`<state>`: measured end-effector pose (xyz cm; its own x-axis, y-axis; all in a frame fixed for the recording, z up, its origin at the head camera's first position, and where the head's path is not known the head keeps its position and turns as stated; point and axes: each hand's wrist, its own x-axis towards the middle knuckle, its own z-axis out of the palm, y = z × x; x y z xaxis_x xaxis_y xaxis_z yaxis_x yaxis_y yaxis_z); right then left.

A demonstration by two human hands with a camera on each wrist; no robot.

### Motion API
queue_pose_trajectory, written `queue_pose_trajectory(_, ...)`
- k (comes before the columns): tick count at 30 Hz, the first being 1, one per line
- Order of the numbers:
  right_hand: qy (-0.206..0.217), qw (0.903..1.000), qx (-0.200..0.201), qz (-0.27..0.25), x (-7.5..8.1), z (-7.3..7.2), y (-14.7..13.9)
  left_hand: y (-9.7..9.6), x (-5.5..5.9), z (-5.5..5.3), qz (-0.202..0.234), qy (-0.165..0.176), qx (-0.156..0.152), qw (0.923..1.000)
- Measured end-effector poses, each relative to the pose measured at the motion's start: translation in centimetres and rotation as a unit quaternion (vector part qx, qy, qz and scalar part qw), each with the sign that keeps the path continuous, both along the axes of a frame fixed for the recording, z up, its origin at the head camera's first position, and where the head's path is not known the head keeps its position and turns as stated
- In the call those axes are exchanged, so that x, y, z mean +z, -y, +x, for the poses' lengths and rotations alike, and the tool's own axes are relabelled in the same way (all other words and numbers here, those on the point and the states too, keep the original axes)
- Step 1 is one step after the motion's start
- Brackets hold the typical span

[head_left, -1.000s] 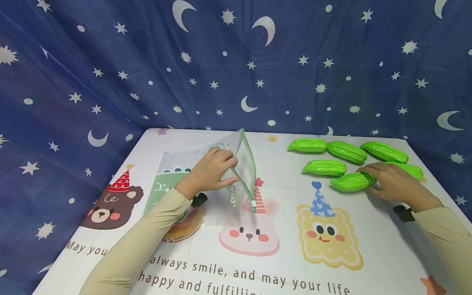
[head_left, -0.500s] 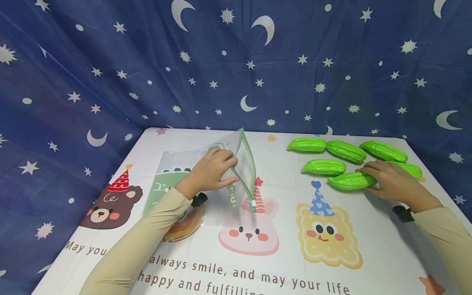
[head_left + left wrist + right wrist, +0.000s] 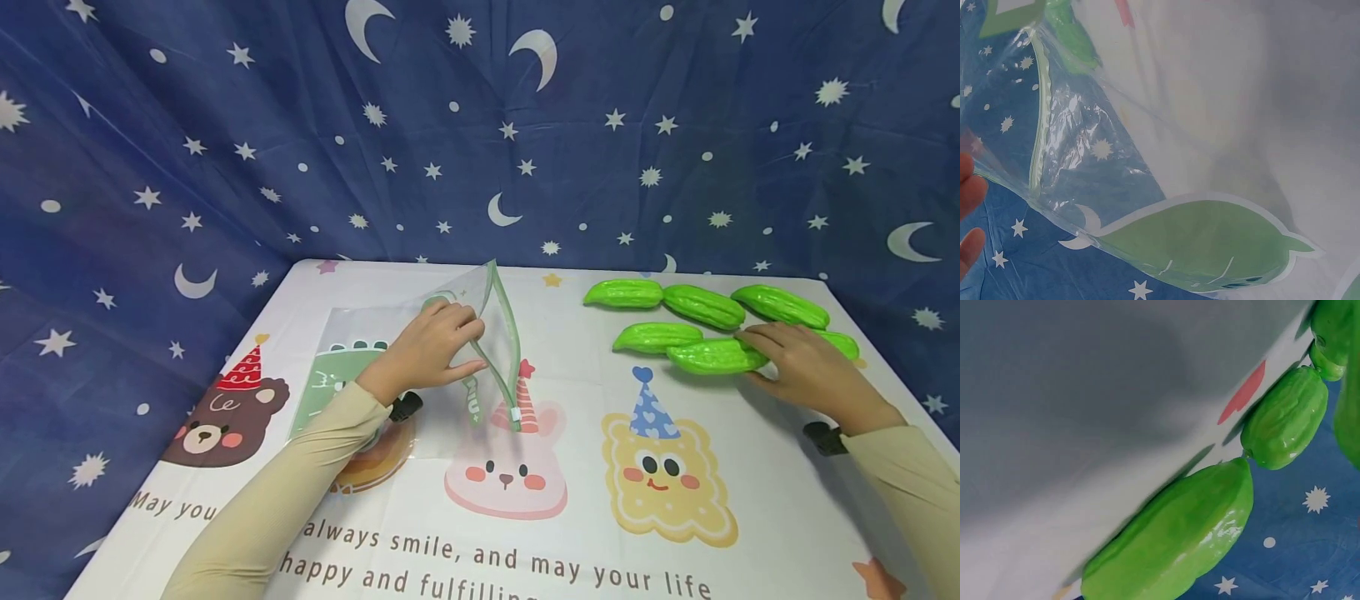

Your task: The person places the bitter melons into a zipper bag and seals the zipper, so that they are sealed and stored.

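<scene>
A clear zip bag (image 3: 442, 429) with a green-edged mouth and a green cartoon print stands slanted at the left of the table in the head view. My left hand (image 3: 423, 350) holds its upper mouth edge with curled fingers, thumb sticking out, so the mouth gapes to the right. On the right side my right hand (image 3: 813, 371) grips the right end of a ridged bright green gourd (image 3: 715, 357), which is tilted slightly. The left wrist view looks through the bag's clear film (image 3: 1072, 137), with fingertips at its left edge. The held gourd (image 3: 1349, 406) appears at the right border of the right wrist view.
Several similar gourds lie around the right hand: a back row including a middle gourd (image 3: 703, 307), a front-left gourd (image 3: 652, 337) and one partly hidden gourd (image 3: 840, 343). A starry blue curtain (image 3: 637, 142) hangs behind the printed white tablecloth (image 3: 577, 467).
The right hand has shifted slightly, and the front gourd has moved up and away, now overlapping the gourd on its left. The left hand and bag stay put.
</scene>
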<state>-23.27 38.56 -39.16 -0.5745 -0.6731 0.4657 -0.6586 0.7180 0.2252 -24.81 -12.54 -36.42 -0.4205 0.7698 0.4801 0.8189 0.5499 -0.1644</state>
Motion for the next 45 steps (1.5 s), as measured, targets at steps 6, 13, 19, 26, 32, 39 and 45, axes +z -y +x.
queue_pose_trajectory(6,-0.037,0.9986,0.027,-0.026,0.7,0.0,0.3,-0.1,0.0,-0.1,0.002,-0.005,-0.003,1.0000)
queue_pose_trajectory(13,-0.064,0.9960,0.052,-0.036,1.6,-0.2,0.8,-0.1,0.1,0.0,0.000,-0.004,-0.001,1.0000)
queue_pose_trajectory(19,-0.074,0.9948,0.052,-0.047,2.4,-0.3,1.6,-0.1,0.0,0.0,0.005,-0.005,-0.003,1.0000)
queue_pose_trajectory(26,-0.081,0.9935,0.056,-0.059,3.2,-0.4,2.5,-0.1,-0.1,0.0,0.012,-0.004,-0.007,0.9999)
queue_pose_trajectory(32,-0.079,0.9934,0.050,-0.066,4.0,-0.2,3.4,0.0,-0.1,-0.1,0.013,-0.007,-0.008,0.9999)
queue_pose_trajectory(39,-0.078,0.9929,0.040,-0.080,5.1,0.0,5.1,0.0,0.0,-0.1,0.012,-0.008,-0.008,0.9999)
queue_pose_trajectory(45,-0.082,0.9918,0.044,-0.088,6.1,-0.1,7.1,0.0,0.1,0.1,0.012,-0.008,-0.011,0.9998)
